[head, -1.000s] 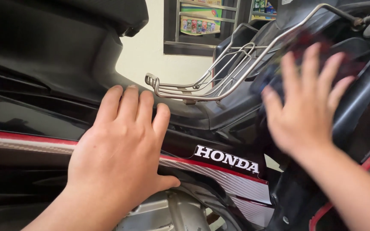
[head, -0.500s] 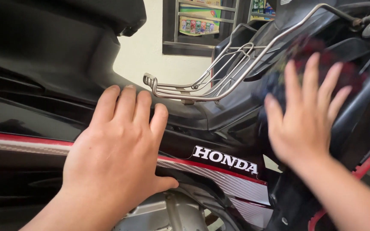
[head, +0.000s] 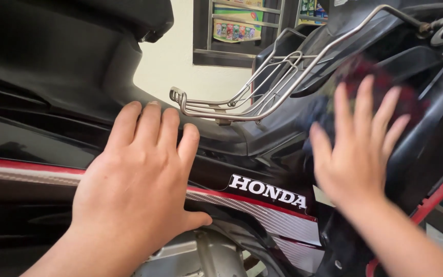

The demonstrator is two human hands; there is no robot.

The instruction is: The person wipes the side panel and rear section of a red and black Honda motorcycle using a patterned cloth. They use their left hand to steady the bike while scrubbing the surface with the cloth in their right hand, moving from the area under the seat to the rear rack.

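Your left hand (head: 137, 190) lies flat on the black side panel (head: 37, 138) of the motorbike, fingers (head: 147, 128) extended and close together, thumb out toward 4 o'clock, holding nothing, just pressing the bodywork. It sits in the same spot as half a second ago, so it works as a brace. Your right hand (head: 357, 149) is the one that changes: a second ago it was lower and nearer the centre, and now it has slid up toward 1 o'clock across the front leg shield (head: 437, 128), motion-blurred. Its fingers are spread wide, palm flat, pushing a dark red-and-black cloth (head: 385, 84) against the plastic; the cloth shows only above the fingertips at 12 o'clock of the hand, the rest hidden under the palm. You aren't pinching it, it is trapped between palm and panel. The cloth has travelled with the hand, so a wiping stroke is in progress on that shield; how much of the surface is done I cannot tell. The chrome wire rack (head: 242, 100) sits at 12 o'clock between both hands, untouched, near your left fingertips but apart. The red stripe with white lettering (head: 262, 197) runs below at 6 o'clock, and a window with a grille (head: 234, 31) is behind.
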